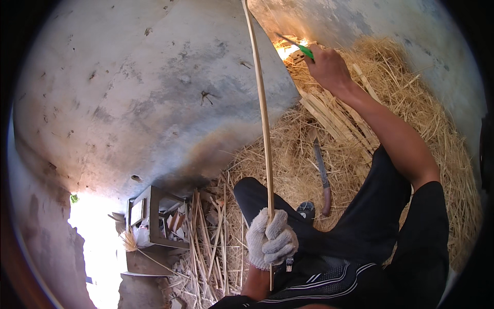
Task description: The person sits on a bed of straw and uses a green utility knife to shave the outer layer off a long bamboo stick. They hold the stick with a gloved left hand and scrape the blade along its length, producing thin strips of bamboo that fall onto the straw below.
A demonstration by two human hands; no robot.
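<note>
My left hand, in a pale knitted work glove, is wrapped round a long thin strip of pale wood or bamboo. The strip stands nearly upright from my lap past the top of the picture, bowing slightly. My right hand, bare, is stretched far forward to the upper right, closed on a knife with a green handle. Its narrow blade points up and left, apart from the strip. Between my legs a long-bladed machete with a brown handle lies on the straw.
Loose straw covers the ground. Split pale slats lie beneath my right forearm. A stained grey wall rises at the left. At lower left stand a wooden frame-like box and a heap of thin sticks, near a bright opening.
</note>
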